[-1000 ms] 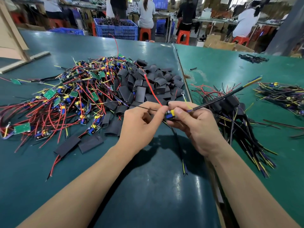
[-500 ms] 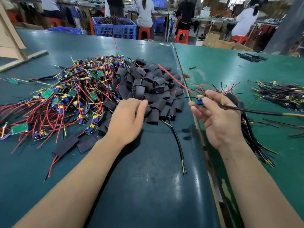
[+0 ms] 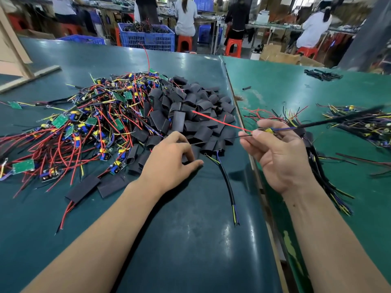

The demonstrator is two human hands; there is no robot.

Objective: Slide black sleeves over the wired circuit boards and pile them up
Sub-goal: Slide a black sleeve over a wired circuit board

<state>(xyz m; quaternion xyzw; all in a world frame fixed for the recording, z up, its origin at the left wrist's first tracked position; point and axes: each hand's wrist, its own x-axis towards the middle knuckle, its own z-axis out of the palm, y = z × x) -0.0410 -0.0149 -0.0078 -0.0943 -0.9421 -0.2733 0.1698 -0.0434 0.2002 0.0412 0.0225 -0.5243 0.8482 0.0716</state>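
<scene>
Green bench: left hand (image 3: 171,159) has left the board, now pinching a black sleeve (image 3: 191,154) from the heap beneath it; right hand (image 3: 277,153) alone pinches the wired board (image 3: 268,130), unsleeved

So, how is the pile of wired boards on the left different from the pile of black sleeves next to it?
The pile of wired boards is colourful, with red wires, green boards and blue and yellow parts; the pile of black sleeves is plain black. The boards' wires spread out loosely over the table; the sleeves lie in a compact heap of short pieces. The left hand reaches into the sleeves, not the boards. Both lie on the same dark table, touching.
</scene>
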